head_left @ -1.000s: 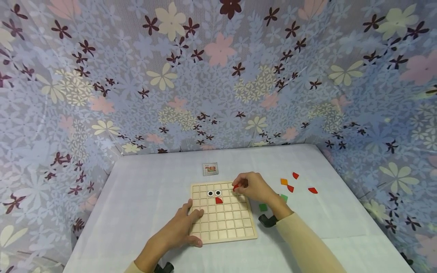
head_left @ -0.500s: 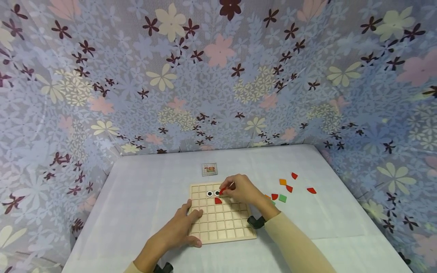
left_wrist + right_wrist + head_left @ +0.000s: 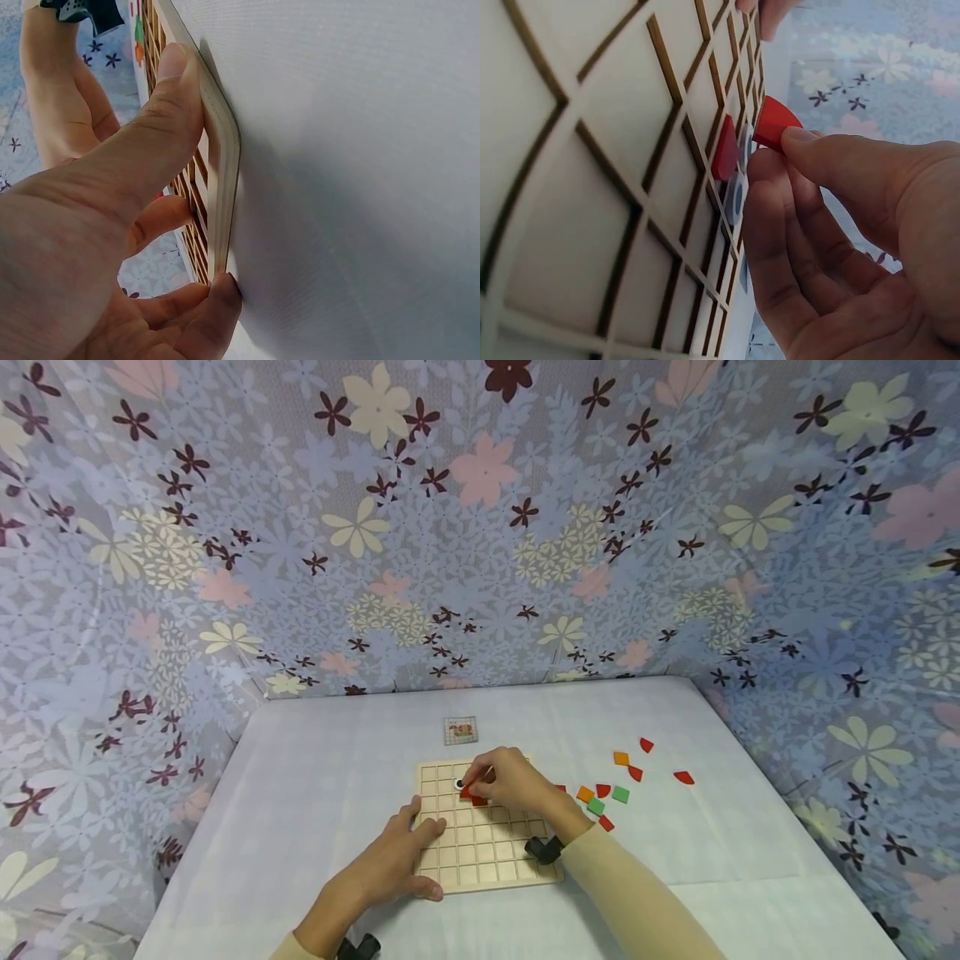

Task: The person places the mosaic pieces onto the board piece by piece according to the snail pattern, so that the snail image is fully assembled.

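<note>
Fingers of the right hand (image 3: 506,778) are pinching a red wedge (image 3: 776,124) between thumb and index, leaving no gap beyond the piece's own thickness. The wedge is jutting past the thumb tip to the hand's left in the head view, over the grid board (image 3: 487,853) and just left of a second red wedge (image 3: 726,150) sitting in a cell; that offset is probably what the next move is turning on. Its long axis is staying unclear, partly covered and seen at a slant, and I cannot tell whether it is touching the board. Farther from it, the left hand (image 3: 393,858) is resting with spread fingers along the board's left edge, holding no piece. An eye disc (image 3: 459,784) is showing just beyond the held wedge. Orange tiles (image 3: 622,759) and green tiles (image 3: 621,794) are lying right of the board, a picture card (image 3: 461,730) beyond it, on a white-covered table (image 3: 337,760); flowered cloth (image 3: 480,552) is rising behind.
</note>
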`<move>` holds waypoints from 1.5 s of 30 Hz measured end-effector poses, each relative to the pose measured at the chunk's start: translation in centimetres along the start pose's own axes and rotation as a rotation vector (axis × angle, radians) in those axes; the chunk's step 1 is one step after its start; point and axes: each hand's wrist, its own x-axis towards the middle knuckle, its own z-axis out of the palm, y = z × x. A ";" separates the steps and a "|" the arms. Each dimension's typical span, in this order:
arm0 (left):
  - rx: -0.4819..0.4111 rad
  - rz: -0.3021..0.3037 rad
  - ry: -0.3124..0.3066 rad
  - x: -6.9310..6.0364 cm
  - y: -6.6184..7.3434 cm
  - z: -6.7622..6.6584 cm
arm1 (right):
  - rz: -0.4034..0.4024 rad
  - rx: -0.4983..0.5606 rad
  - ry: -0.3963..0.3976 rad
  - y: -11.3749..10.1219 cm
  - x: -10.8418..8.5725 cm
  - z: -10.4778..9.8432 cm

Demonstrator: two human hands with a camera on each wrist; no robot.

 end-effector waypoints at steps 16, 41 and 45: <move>0.022 0.003 -0.003 0.1 -0.2 0.2 | -0.002 -0.097 0.000 -0.2 0.6 1.3; 0.017 0.011 0.007 0.0 0.0 -0.1 | -0.022 -0.226 0.032 -0.3 0.4 1.8; 0.017 0.014 0.010 0.0 0.0 -0.1 | -0.021 -0.239 0.052 -0.4 0.5 1.9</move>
